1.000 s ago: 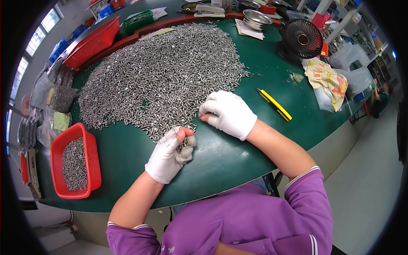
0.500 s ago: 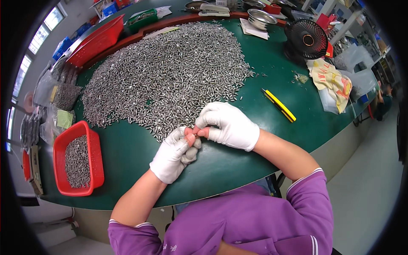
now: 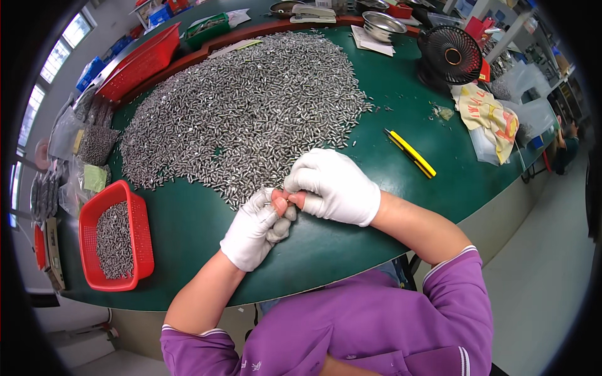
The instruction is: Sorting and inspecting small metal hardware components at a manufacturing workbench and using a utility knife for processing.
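Both my hands wear white gloves with bare fingertips and meet at the near edge of a wide pile of small metal pins (image 3: 251, 113). My left hand (image 3: 256, 227) is closed in a pinch, its thumb and forefinger pressed together. Against those fingertips, my right hand (image 3: 335, 188) pinches too, coming in from the right. A tiny piece seems to sit between the fingertips, mostly hidden and too small to make out. At the left, a red plastic basket (image 3: 143, 241) holds more of the small metal pins.
A yellow utility knife (image 3: 411, 153) lies on the green tabletop (image 3: 389, 213) to the right. Farther back stand a black fan (image 3: 450, 55), a metal bowl (image 3: 384, 25) on papers and another red basket (image 3: 141, 62). Filled plastic bags (image 3: 97, 144) crowd the left edge; a printed cloth bag (image 3: 486, 119) lies right.
My right thumb and fingers have shifted slightly at the pinch, and the right hand has turned a little. The left hand stays nearly in place. The whole view has shifted slightly.
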`<state>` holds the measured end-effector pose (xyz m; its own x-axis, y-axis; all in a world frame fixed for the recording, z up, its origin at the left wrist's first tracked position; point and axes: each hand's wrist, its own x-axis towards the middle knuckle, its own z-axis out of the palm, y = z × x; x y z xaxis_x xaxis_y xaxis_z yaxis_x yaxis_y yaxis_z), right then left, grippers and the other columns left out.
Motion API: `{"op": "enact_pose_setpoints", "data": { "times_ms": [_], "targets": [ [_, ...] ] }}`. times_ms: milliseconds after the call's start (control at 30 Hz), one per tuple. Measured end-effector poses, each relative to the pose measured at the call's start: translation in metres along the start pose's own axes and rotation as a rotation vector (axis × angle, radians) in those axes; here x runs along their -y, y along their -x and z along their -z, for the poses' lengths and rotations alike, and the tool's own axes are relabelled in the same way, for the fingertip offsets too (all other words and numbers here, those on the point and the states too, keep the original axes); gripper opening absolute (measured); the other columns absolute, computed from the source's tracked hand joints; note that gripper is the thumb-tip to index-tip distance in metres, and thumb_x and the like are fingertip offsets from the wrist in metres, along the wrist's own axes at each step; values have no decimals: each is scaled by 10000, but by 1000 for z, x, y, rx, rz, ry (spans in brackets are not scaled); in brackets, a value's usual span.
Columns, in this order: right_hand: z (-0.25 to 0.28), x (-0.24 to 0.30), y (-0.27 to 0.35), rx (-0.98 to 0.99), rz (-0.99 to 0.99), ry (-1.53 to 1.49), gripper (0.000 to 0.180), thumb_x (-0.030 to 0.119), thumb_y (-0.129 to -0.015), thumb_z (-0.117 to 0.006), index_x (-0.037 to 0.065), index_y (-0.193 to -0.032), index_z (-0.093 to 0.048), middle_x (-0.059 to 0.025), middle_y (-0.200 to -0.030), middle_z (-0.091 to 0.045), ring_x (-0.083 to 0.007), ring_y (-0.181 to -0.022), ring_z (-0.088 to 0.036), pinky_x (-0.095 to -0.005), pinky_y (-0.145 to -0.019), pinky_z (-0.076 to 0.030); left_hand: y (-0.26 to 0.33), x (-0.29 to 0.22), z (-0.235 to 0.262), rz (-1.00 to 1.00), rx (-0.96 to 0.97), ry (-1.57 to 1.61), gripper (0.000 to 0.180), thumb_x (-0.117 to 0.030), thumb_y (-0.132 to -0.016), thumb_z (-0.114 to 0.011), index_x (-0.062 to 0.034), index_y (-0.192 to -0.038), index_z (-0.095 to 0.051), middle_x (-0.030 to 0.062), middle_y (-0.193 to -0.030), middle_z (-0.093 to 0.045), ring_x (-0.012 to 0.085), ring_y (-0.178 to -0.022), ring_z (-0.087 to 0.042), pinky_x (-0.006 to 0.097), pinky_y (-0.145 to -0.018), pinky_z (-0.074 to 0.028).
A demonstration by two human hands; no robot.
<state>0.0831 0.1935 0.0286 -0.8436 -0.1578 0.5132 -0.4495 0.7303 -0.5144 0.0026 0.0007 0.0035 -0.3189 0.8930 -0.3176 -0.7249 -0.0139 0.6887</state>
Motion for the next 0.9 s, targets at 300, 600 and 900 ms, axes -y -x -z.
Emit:
{"op": "enact_pose_setpoints", "data": {
  "times_ms": [300, 600, 900],
  "targets": [
    [6, -7, 1, -151, -65, 103, 139, 57, -715, -681, 118, -839, -666, -42, -852, -626, -273, -825, -603, -384, -723, -490, 0, 0, 1, -3, -13, 9, 196, -310, -935, -638, -116, -934, -609, -7, -798, -606, 58, -569, -396, 195, -509, -299],
    [8, -1, 4, 25, 67, 22, 133, 87, -656, -679, 131, -781, -668, -34, -826, -625, -269, -781, -603, -394, -687, -489, 0, -2, 0, 3, -90, 84, 182, -310, -956, -610, -131, -978, -593, -17, -841, -612, 60, -596, -461, 202, -570, -386],
    [11, 0, 2, -2, -65, 180, 81, 160, -755, -661, 128, -825, -685, -50, -845, -626, -283, -820, -610, -417, -719, -505, 1, -3, 1, 7, -27, 86, 167, -312, -954, -613, -147, -963, -588, -18, -828, -606, 63, -586, -446, 209, -554, -371]
  ]
}}
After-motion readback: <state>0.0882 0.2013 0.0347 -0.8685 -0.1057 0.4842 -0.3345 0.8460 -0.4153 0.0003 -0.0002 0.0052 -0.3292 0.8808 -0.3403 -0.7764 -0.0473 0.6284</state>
